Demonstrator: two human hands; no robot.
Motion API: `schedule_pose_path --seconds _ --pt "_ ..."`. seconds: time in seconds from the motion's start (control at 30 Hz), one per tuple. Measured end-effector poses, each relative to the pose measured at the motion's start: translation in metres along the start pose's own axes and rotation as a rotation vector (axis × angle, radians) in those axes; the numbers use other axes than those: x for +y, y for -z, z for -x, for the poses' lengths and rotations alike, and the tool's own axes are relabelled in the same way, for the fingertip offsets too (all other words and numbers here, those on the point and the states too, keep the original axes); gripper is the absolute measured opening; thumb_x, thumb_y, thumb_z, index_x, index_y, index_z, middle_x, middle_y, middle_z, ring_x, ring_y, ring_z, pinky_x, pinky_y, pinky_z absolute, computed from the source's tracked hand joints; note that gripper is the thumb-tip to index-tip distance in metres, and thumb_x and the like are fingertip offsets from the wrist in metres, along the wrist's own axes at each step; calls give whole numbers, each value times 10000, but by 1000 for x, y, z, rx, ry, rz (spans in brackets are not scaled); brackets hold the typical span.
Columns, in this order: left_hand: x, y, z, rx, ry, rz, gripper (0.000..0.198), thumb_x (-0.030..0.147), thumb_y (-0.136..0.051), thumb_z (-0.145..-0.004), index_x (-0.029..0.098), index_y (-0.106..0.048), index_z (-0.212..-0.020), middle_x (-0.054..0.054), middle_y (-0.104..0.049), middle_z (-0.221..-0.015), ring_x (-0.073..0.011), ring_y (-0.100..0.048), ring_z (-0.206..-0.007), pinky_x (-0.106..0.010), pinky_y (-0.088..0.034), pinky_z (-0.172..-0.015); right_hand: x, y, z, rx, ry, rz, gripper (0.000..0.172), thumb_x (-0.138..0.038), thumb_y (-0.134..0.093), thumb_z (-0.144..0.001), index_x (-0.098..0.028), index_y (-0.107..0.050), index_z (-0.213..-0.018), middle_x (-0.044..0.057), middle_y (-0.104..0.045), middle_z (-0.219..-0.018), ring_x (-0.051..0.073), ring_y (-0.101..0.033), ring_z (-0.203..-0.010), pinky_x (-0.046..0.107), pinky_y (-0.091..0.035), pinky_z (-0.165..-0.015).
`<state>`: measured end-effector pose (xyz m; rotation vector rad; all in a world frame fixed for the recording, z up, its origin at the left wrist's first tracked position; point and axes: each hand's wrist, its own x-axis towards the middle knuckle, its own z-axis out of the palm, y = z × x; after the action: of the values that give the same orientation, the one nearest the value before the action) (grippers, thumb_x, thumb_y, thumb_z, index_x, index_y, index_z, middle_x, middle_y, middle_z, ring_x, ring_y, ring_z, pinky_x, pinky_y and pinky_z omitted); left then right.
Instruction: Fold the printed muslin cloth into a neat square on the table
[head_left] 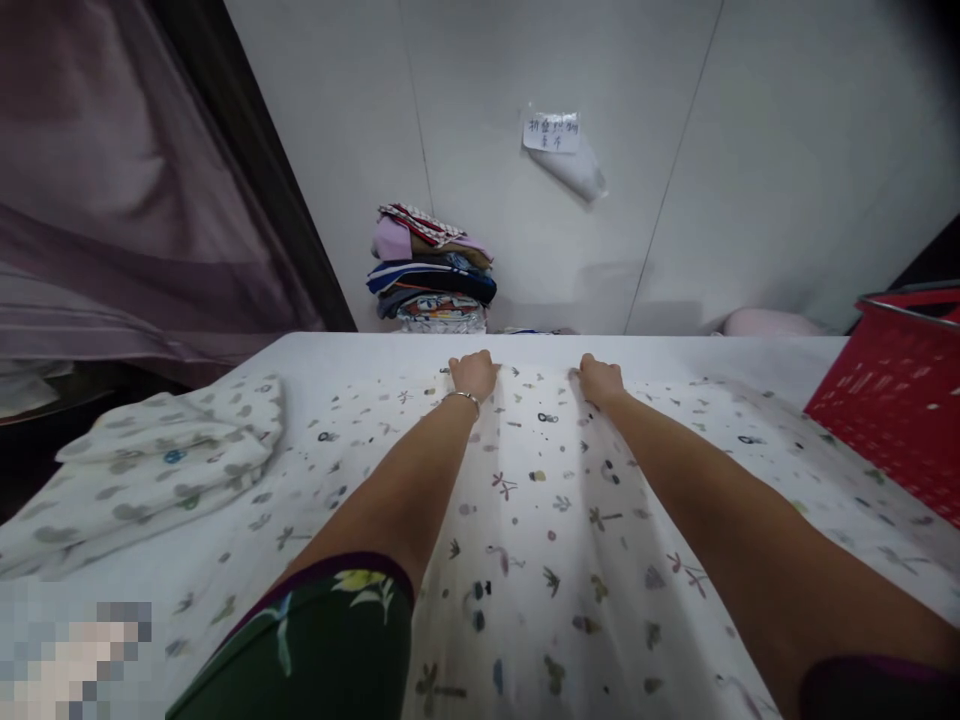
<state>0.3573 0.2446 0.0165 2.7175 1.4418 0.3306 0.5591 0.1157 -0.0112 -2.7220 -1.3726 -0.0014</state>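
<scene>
A thin white cloth [540, 520] printed with small coloured figures lies spread over the white table [360, 350]. Both my arms reach straight out across it. My left hand [472, 373], with a bracelet on the wrist, is closed on the cloth's far edge. My right hand [600, 378] is closed on the same edge a little to the right. Folds in the fabric run between my arms back toward me.
A folded cloth of similar print [157, 465] lies at the table's left. A red mesh basket [896, 400] stands at the right edge. A stack of folded clothes [431, 275] sits behind the table against the wall, below a paper note [552, 132].
</scene>
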Motion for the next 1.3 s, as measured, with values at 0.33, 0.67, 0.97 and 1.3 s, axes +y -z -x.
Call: schedule_pose_path --seconds 0.33,0.67,0.97,1.3 --pt "-5 -38 -11 -23 3 -15 257 350 -446 -869 191 -616 -979 -109 -690 -968 -251 -591 -996 -405 -324 -881 -4 -23 -2 86 72 48 271 -87 -319 -886 -140 -530 -1047 157 -626 -1027 258 -537 -1004 378 -284 -869" --pt "-4 -33 -3 30 -72 48 290 273 -431 -860 172 -571 -1093 -138 -633 -1128 -292 -526 -1106 -455 -344 -918 -11 -17 26 152 198 22 404 -242 -313 -938 -182 -412 -1325 95 -371 -1446 198 -273 -1328 394 -190 -1060" --pt "34 -32 58 -147 -395 76 547 522 -339 -884 218 -425 -1331 -95 -346 -1478 -258 -263 -1368 -498 -181 -1100 -17 -17 37 -162 317 -151 553 -521 -251 -938 -218 -372 -1384 72 -167 -1540 242 -109 -1404 494 -104 -1094" --pt "23 -51 51 -221 -270 64 660 596 -231 -863 245 -334 -1412 -40 -177 -1545 -256 -142 -1416 -538 -135 -1114 103 9 75 -145 29 -37 583 -463 -254 -951 -163 -255 -1452 100 -131 -1544 236 -39 -1413 505 -28 -1104"
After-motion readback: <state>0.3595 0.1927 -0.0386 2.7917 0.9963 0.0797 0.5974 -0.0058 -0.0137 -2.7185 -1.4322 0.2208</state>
